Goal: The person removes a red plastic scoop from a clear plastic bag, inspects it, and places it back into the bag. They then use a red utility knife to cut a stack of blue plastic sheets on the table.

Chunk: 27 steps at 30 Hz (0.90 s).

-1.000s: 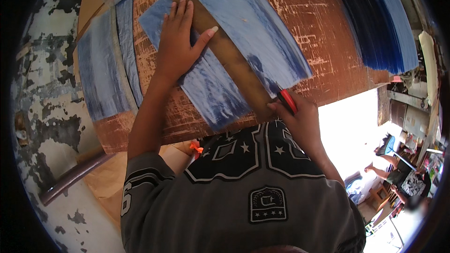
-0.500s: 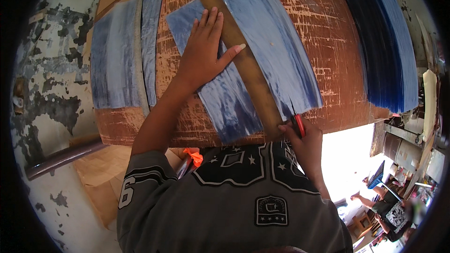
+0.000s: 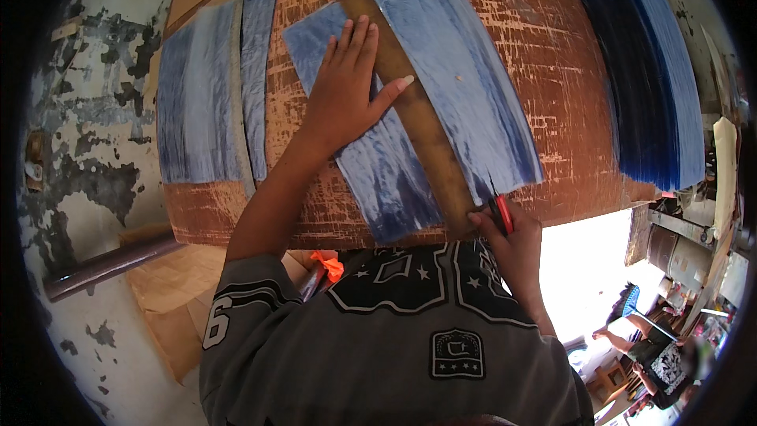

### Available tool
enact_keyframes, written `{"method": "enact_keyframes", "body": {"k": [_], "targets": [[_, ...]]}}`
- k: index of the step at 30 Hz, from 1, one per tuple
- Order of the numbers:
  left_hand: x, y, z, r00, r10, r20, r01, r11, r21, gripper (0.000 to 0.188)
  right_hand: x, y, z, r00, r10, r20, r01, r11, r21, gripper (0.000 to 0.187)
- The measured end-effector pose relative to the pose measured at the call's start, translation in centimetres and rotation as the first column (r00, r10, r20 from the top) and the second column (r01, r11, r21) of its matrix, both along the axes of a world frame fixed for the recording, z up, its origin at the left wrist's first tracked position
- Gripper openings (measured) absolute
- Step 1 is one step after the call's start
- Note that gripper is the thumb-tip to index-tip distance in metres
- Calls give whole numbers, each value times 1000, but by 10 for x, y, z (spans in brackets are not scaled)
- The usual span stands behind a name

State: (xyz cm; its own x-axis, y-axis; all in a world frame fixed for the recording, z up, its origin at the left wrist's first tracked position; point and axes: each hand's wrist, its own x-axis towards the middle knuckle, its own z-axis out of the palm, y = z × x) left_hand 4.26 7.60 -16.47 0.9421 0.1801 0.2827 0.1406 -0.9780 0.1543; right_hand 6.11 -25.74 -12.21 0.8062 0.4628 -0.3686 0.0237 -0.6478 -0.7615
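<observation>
A long brown straightedge [image 3: 428,132] lies slantwise across a streaked blue-and-white sheet [image 3: 465,83], which shows on both sides of it. My left hand [image 3: 343,99] rests flat, with its thumb on the straightedge and its fingers at its left edge and on the sheet. My right hand [image 3: 516,241] is closed round a red-and-black cutter knife [image 3: 503,213] near the sheet's lower edge. The thin blade points up and away from me at the sheet. My right thumb tip is at the straightedge's near end.
The scratched brown board [image 3: 560,95] carries a thick stack of dark blue sheets [image 3: 646,87] at the right. More blue sheets [image 3: 201,102] lie at the left under a narrow strip [image 3: 239,95]. Below right, another person [image 3: 658,359] is near a blue broom [image 3: 631,300].
My hands, the straightedge and the cutter knife keep almost the same places. The view has shifted slightly. At the lower right, the broom head has moved down a little.
</observation>
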Motion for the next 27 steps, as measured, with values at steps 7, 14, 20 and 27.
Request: {"method": "enact_keyframes", "body": {"k": [7, 14, 20, 27], "targets": [[1, 5, -9, 998, -14, 60, 14, 1000, 11, 88, 3, -4, -10, 1000, 23, -21, -23, 1000, 3, 27], [0, 1, -8, 997, -42, 68, 43, 999, -18, 86, 2, -4, -2, 995, -12, -98, 15, 999, 28, 31], [1, 1, -7, 997, -38, 68, 39, 999, -21, 88, 2, -6, -3, 993, -13, -115, 19, 998, 53, 30], [0, -2, -5, 998, -37, 58, 39, 999, -33, 81, 3, -5, 0, 994, -5, -109, 9, 999, 42, 31]]}}
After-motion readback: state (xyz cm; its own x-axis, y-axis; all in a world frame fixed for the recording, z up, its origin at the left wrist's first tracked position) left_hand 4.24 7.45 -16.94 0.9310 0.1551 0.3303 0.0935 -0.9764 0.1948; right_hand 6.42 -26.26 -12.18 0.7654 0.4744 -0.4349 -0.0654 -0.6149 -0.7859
